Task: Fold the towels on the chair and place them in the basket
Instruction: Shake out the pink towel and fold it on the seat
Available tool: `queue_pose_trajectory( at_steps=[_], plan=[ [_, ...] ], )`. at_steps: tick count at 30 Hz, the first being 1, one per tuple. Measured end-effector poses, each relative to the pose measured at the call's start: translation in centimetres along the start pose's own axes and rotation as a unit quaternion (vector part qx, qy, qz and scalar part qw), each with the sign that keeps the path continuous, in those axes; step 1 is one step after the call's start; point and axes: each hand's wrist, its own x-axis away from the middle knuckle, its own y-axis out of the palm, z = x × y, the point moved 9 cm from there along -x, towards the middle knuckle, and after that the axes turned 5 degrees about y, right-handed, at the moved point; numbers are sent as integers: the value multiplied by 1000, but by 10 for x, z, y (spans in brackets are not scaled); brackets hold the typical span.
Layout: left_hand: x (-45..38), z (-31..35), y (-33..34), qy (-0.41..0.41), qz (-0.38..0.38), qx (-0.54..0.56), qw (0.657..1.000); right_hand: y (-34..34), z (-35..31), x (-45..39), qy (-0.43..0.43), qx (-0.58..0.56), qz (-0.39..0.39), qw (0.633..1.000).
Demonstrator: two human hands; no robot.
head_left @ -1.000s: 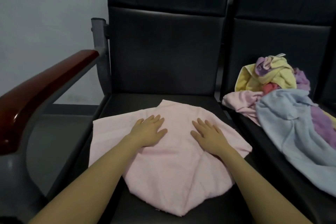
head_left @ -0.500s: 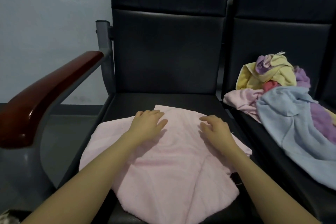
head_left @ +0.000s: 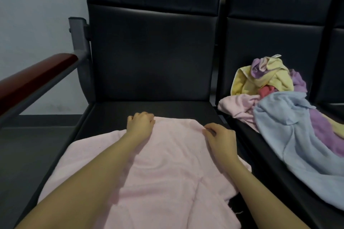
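While both hands work at its far edge, one pink towel (head_left: pixel 167 169) lies spread over the seat of the near black chair (head_left: pixel 152 57), front part hanging off the seat's front edge. Left hand (head_left: pixel 140 123): fingers curled over the towel's far left corner, gripping the cloth. Right hand (head_left: pixel 219 135): fingers curled, pinching the far right part of the same edge. Both forearms lie across the towel.

Count: two hands, one towel under them, two chair seats plainly in view, a sliver of a third at the right border. No basket in view.

On the seat just right of the pink towel's chair sits one unfolded pile (head_left: pixel 275 102). Colours visible in it: a light blue towel (head_left: pixel 290 135) draped forward over the seat front, a yellow one (head_left: pixel 260 82) at the top, purple cloth (head_left: pixel 299 82) tangled through, a second pink one (head_left: pixel 236 106) at the pile's left, a small red piece (head_left: pixel 267 91). How many separate towels the pile holds: cannot tell, they overlap.

Left of the pink towel: a red-brown armrest (head_left: pixel 35 78) on a grey metal frame. A pale wall (head_left: pixel 37 15) stands behind it.
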Motion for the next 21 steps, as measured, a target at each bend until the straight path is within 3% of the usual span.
queue_pose_trajectory(
  at_steps=[6,11,15,18,21],
  plan=[
    [14,-1,-23,-8,98,80,992,-10,-30,17,-178,65,56,980],
    [47,10,-74,38,176,137,974,-26,-49,29,-190,23,82,978],
    [78,0,-104,34,203,291,934,-44,-80,40,-214,-21,93,972],
    [105,-9,-134,18,234,313,920,-61,-107,53,-241,-31,90,966],
    [130,-24,-151,-8,240,301,923,-59,-129,69,-269,-19,35,962]
  ],
)
